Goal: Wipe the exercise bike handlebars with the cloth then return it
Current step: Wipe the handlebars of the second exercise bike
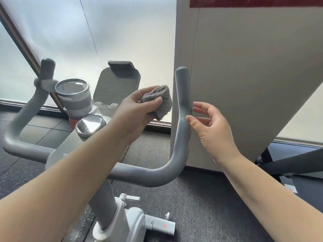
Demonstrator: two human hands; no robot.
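Both hands are working at the right handlebar (182,109): left hand (139,110) is gripping the folded grey cloth (158,99) just beside it; right hand (208,123), fingers loosely spread, is touching the bar. Risk: loose grip letting cloth drop floorward.

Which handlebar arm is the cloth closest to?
The right handlebar arm. The cloth, held in the left hand, sits just beside it, while the left arm is far across the bike.

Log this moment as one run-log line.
left hand: grips folded grey terry cloth, off bar | right hand: open, fingertips at grey padded right handlebar | wipe: pending
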